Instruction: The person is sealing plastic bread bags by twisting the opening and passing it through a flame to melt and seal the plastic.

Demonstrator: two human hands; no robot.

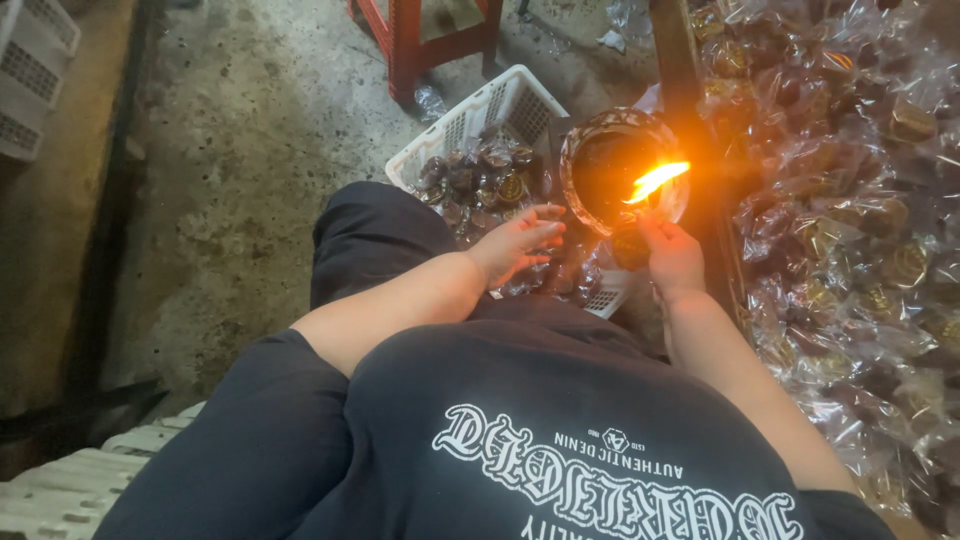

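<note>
Here, at the far left, the corner of one white slotted crate (30, 70) shows on the concrete floor (220, 180), and white ribbed plastic (70, 490) lies at the lower left. Further right, one red stool (420, 40) stands at the top edge. Below it sits one white perforated basket (470, 115), holding a heap of small dark sweets (480, 180) in clear wrappers, some with round gold labels; they are too many and too overlapped to count.

The person's left hand (520, 243) hovers over the basket's near side, released, with fingers spread and nothing gripped. Just right of it stands one round bowl (620, 165) with a patterned rim, and one bright orange flame (655, 182) burns at its right edge. The right hand (672, 255) is closed in a pinch on one dark wrapped piece (632, 246), held just below the flame and touching the bowl's lower rim.

At the far right, a large pile of wrapped packets (850, 200), brown with gold round labels under crinkled clear film, fills the frame's side; it is uncountable.
</note>
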